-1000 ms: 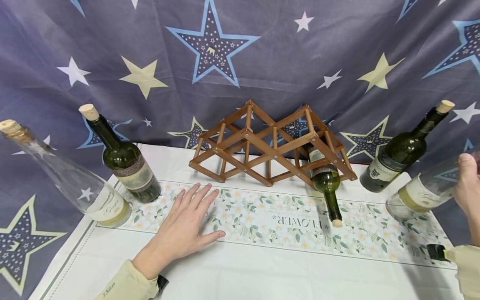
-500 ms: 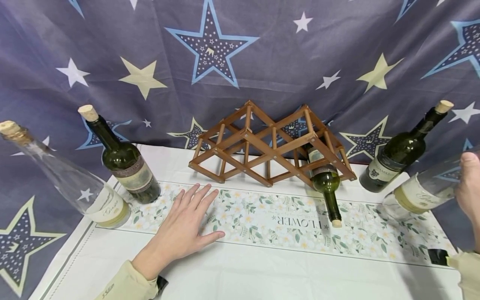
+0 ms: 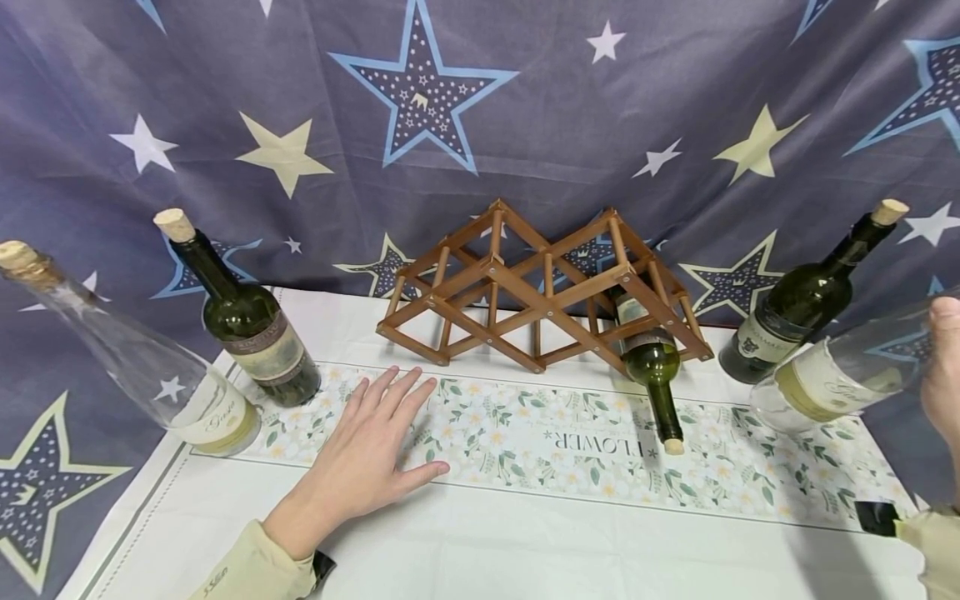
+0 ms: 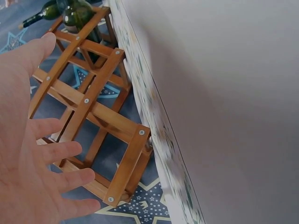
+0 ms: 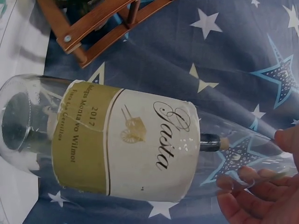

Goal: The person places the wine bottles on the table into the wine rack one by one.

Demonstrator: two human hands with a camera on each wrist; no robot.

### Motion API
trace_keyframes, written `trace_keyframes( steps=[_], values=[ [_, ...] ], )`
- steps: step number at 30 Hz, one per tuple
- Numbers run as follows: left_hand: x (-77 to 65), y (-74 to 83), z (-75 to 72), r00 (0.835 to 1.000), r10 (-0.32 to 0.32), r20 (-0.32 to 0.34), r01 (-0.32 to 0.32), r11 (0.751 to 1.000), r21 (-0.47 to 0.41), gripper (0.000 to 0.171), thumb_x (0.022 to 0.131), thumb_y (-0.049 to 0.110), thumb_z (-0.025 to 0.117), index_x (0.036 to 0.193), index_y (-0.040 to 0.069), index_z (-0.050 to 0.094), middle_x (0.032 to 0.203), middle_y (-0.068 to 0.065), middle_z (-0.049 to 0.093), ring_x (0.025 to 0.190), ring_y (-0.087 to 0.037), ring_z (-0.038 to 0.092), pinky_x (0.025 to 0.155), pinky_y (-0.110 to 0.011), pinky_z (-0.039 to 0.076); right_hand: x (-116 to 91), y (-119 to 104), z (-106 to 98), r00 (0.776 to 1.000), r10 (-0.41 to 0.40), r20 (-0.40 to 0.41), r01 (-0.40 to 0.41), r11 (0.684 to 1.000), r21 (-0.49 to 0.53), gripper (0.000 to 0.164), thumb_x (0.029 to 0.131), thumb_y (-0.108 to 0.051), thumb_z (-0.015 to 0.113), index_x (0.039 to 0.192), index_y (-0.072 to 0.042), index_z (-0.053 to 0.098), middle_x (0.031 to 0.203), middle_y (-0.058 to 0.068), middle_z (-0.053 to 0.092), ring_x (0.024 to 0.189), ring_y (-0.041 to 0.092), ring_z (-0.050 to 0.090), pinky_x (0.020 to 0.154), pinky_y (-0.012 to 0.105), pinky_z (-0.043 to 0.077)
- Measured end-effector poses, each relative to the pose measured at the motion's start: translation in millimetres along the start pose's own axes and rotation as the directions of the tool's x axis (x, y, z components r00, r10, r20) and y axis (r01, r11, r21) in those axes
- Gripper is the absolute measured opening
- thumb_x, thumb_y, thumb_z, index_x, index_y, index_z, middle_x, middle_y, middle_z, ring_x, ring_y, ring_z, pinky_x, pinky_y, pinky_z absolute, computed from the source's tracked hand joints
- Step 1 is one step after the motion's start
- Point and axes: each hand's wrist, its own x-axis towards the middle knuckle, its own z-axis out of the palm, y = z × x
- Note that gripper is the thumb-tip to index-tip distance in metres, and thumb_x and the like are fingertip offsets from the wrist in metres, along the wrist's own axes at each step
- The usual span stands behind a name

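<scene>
At the right edge of the head view my right hand (image 3: 943,375) grips a clear glass wine bottle (image 3: 828,383) by its upper part. The bottle leans, its base pointing left; its "Gasta" label (image 5: 152,144) fills the middle of the right wrist view. The bottle's top is out of the head view. Palm down over the floral runner, my left hand (image 3: 375,454) has its fingers spread and holds nothing. Beyond it stands a brown wooden wine rack (image 3: 551,313). A corked green wine bottle (image 3: 652,360) lies in the rack's right side, neck toward me.
Another corked green bottle (image 3: 798,304) stands right of the rack, behind the held bottle. On the left stand a green bottle (image 3: 258,342) and a clear corked bottle (image 3: 172,379). A white tablecloth (image 3: 540,550) covers the table, and a starry curtain (image 3: 525,117) hangs behind.
The clear bottle in my right hand has moved slightly left and up at its base, tilting further. My left hand and the rack have stayed in place.
</scene>
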Motion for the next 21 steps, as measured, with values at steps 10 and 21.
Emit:
trace_keyframes(
  steps=[10, 21],
  values=[
    [-0.4, -0.2, 0.1, 1.0, -0.002, -0.001, 0.002, 1.0, -0.006, 0.101, 0.08, 0.08, 0.054, 0.157, 0.018, 0.033, 0.159, -0.009, 0.031, 0.148, -0.035, 0.018, 0.115, -0.06, 0.014, 2, -12, -1, 1.0, 0.004, 0.014, -0.006, 0.99, 0.14, 0.029, 0.107, -0.012, 0.038, 0.101, -0.038, 0.047, 0.088, -0.034, 0.044, 0.08, -0.015, 0.037, 0.079, 0.011, 0.027],
    [-0.4, -0.9, 0.7, 1.0, 0.009, -0.013, -0.009, 1.0, 0.001, 0.102, 0.08, 0.079, 0.056, 0.157, 0.017, 0.033, 0.159, -0.008, 0.03, 0.147, -0.036, 0.021, 0.113, -0.062, 0.017, -2, -15, -1, 0.999, 0.043, 0.019, -0.046, 0.981, 0.187, 0.027, 0.108, -0.01, 0.035, 0.121, -0.025, 0.054, 0.111, -0.031, 0.046, 0.098, -0.017, 0.049, 0.085, 0.009, 0.03]
  ],
)
